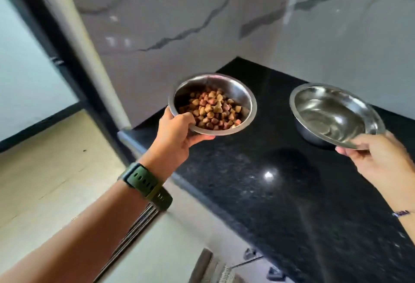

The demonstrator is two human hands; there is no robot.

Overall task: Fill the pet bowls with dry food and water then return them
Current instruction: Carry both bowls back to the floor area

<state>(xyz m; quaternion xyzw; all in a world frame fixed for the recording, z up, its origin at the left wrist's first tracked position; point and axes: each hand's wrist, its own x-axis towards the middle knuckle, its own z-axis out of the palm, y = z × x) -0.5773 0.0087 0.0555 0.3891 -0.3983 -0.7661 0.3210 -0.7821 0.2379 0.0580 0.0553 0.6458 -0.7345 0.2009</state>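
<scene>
steel food bowl (233,94), kibble (213,112) beyond the thumb, pinched at its near rim by the left hand (177,134); right hand (379,159) pinches the second bowl (332,112) likewise, seemingly for level carrying.

Count from my view: two steel bowls, one with kibble (212,112), one without (332,114). Kibble itself: one heap (213,111), too many pieces to count. Two hands, my left hand (177,134) and my right hand (379,161), one bowl each. One green watch (146,185) on my left wrist, one thin bracelet (402,213) on my right. One black counter (280,193). Two marble wall panels (179,13) meeting at the corner.
</scene>
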